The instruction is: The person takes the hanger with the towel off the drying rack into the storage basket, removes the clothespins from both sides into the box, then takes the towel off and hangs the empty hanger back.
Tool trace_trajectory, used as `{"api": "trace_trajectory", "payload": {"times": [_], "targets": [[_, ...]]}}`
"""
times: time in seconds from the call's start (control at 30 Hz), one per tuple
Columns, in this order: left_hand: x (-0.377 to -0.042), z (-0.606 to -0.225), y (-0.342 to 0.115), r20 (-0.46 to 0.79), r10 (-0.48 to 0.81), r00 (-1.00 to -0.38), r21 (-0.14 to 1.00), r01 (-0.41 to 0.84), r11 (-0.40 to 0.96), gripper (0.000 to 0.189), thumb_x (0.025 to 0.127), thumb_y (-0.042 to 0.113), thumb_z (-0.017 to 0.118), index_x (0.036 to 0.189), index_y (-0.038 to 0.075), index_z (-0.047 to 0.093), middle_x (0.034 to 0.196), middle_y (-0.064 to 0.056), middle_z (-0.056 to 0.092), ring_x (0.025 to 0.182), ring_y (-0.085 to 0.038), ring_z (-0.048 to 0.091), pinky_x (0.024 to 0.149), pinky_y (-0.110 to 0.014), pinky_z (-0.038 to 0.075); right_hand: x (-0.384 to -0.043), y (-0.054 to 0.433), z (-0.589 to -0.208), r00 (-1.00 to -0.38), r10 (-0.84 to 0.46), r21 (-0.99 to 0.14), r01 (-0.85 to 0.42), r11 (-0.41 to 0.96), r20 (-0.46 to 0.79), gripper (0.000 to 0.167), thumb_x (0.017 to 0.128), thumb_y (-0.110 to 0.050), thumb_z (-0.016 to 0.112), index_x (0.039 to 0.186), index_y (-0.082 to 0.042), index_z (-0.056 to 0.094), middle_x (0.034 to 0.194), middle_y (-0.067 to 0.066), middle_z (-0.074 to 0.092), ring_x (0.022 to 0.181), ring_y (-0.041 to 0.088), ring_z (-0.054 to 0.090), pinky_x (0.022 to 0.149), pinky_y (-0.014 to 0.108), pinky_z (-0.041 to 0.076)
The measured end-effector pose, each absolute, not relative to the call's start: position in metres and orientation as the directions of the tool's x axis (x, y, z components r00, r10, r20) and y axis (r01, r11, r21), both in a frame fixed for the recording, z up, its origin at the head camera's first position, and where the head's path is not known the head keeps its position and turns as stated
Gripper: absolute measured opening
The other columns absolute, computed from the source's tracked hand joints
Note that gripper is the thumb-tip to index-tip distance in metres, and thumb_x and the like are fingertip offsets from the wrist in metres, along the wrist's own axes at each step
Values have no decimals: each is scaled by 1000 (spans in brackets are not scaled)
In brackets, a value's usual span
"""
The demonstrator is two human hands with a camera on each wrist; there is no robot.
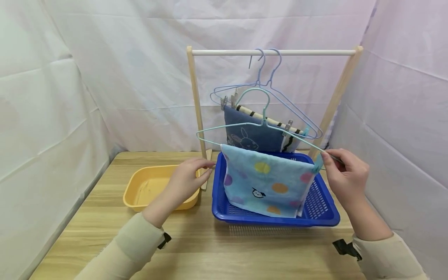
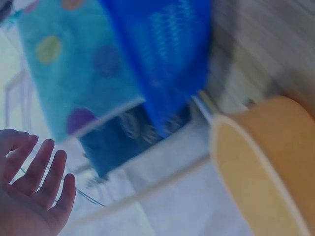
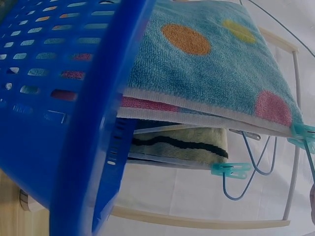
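A light blue towel with coloured dots [image 1: 266, 177] hangs over the bottom bar of a mint-green hanger [image 1: 241, 124]. At the towel's right corner sits a teal clothespin [image 1: 318, 163]; the right wrist view shows that clothespin [image 3: 304, 132] too. My right hand [image 1: 350, 175] pinches the hanger's right end, just beside it. My left hand [image 1: 189, 175] is left of the blue basket [image 1: 269, 221], and its fingers look loosely spread in the left wrist view, with nothing seen held. The towel's lower part hangs in front of the basket's inside.
Behind stands a wooden rack with a white rod [image 1: 315, 52]. Two blue-violet hangers [image 1: 276, 70] hang on it, carrying a dark blue rabbit cloth [image 1: 245, 134] and a striped cream cloth [image 1: 290, 142]. A yellow tub [image 1: 134, 194] stands on the table at left.
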State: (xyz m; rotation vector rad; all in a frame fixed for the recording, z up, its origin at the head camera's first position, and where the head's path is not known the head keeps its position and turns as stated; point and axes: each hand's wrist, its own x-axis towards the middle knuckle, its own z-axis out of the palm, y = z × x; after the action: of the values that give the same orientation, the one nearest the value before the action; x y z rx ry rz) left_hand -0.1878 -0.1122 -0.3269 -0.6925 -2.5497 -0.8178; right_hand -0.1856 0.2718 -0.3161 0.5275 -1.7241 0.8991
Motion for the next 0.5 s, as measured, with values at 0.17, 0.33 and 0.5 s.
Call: {"api": "trace_trajectory", "payload": {"times": [0.17,0.33,0.5], "targets": [[-182,-313,-92,491,387,-780,482,613,625,19,91,10,68,109,10,73,109,0,69,102,-16,63,88,-36,52,-184,266,-311,-327,92,-312,-726,613,941,11,82,3,72,79,13,69,67,16,59,61,-3,39,59,9,34],[-182,-306,-72,509,440,-740,483,668,566,20,91,10,68,111,10,72,109,1,69,104,-15,61,90,-34,50,-177,257,-305,-339,96,-324,-721,613,936,10,82,5,70,78,15,68,66,15,59,60,-3,38,59,8,33],[-182,-300,-52,480,475,-738,499,675,543,22,93,13,66,114,10,71,111,1,67,103,-13,61,89,-31,50,-183,263,-310,-347,96,-331,-720,610,933,7,80,6,72,79,13,69,68,11,61,60,-3,39,58,9,34]]}}
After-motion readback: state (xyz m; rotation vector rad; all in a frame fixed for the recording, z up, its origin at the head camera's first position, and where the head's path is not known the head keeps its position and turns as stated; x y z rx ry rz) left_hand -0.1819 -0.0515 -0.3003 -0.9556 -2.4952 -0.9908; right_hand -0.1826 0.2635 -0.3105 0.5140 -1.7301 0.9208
